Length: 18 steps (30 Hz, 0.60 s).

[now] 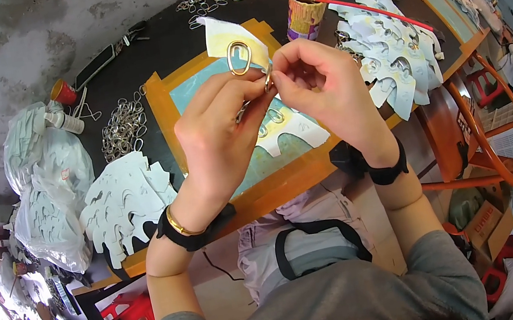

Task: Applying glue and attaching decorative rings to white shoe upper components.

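Over the work board, my left hand is closed on a white cut piece with a yellowish stain. A metal oval ring shows on this piece, and a second metal ring glints between the fingertips of both hands. My right hand is closed in a pinch at the piece's right edge, touching my left fingertips; the exact grip is partly hidden. Below the hands, part of the white piece, or another one, shows curved tabs and a ring near the pale blue board.
Left of the board lie loose oval rings, stacked white cut pieces and a filled plastic bag. To the right are pieces with rings, a can with a red stick across it, and a wooden chair.
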### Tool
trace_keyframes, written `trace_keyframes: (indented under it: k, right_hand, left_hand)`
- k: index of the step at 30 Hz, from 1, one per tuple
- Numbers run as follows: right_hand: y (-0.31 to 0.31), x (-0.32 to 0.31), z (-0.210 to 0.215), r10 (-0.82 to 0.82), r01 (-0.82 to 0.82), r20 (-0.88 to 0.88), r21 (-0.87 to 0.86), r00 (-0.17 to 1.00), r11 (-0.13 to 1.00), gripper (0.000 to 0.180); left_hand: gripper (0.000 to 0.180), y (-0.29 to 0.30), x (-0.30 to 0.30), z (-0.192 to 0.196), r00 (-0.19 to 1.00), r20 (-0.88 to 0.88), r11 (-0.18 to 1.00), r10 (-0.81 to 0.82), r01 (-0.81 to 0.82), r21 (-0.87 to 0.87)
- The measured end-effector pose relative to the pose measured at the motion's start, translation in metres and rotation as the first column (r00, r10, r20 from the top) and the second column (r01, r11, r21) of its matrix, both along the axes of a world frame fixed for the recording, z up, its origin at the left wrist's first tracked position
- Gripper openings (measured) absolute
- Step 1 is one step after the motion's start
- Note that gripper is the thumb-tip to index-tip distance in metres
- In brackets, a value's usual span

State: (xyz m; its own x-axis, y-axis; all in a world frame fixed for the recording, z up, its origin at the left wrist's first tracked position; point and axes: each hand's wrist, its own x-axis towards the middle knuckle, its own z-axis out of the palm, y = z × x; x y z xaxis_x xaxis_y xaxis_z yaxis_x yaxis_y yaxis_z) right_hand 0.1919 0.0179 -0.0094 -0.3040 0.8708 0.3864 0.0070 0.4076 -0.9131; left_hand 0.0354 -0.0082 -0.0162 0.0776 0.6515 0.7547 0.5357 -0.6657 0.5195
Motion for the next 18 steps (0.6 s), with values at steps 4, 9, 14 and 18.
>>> trace_keyframes:
  k: [4, 9, 14, 18]
  right_hand:
    - [-0.002, 0.001, 0.005, -0.026, 0.024, 0.065, 0.03, 0.998, 0.999, 0.006]
    - [0.003, 0.003, 0.005, 0.108, -0.157, -0.219, -0.223, 0.97, 0.962, 0.007]
    - [-0.004, -0.003, 0.003, -0.005, 0.0, -0.041, -0.1, 0.999, 0.995, 0.014]
    - [-0.008, -0.003, 0.005, -0.095, 0.099, 0.057, -0.061, 0.994, 0.993, 0.01]
  left_hand:
    - [0.011, 0.01, -0.005, -0.006, 0.815, 0.537, 0.907, -0.219, 0.373, -0.197]
    - [0.015, 0.01, -0.01, -0.004, 0.479, 0.876, 0.544, -0.055, 0.75, -0.376]
    - [0.012, 0.006, -0.007, -0.004, 0.735, 0.671, 0.807, -0.101, 0.455, -0.377]
    - [0.01, 0.002, -0.007, 0.004, 0.838, 0.538, 0.812, -0.091, 0.375, -0.446]
